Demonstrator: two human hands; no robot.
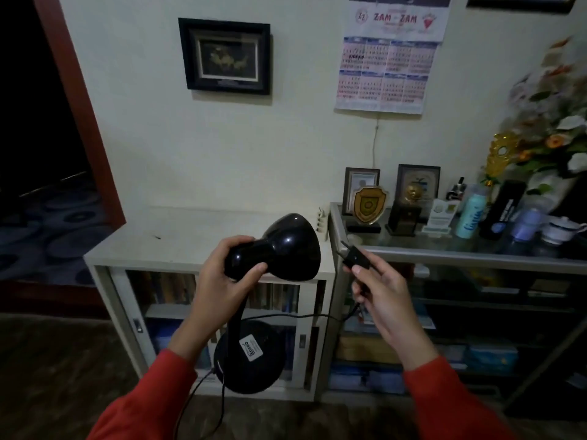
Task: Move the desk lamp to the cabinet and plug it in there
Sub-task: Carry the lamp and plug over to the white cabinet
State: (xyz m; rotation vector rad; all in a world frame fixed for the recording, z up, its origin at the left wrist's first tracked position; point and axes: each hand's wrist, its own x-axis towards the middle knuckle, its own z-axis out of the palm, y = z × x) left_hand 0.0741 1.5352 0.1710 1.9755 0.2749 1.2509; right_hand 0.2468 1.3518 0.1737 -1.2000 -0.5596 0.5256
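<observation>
I hold a black desk lamp (pixel 286 246) in the air in front of a low white cabinet (pixel 178 246). My left hand (pixel 222 281) grips the rear of its shade, and its round base (pixel 247 357) hangs below with a white label on it. My right hand (pixel 381 296) is shut on the lamp's black plug (pixel 354 257), whose two pins point up and left. The black cord (pixel 305 316) runs from the plug back to the base. A white power strip (pixel 321 222) stands against the wall at the cabinet top's right end.
A glass display case (pixel 444 249) adjoins the cabinet on the right, loaded with plaques, frames, bottles, a teapot and flowers. A framed picture (pixel 225 55) and a calendar (pixel 387 58) hang on the wall. A dark doorway (pixel 41 154) opens at left.
</observation>
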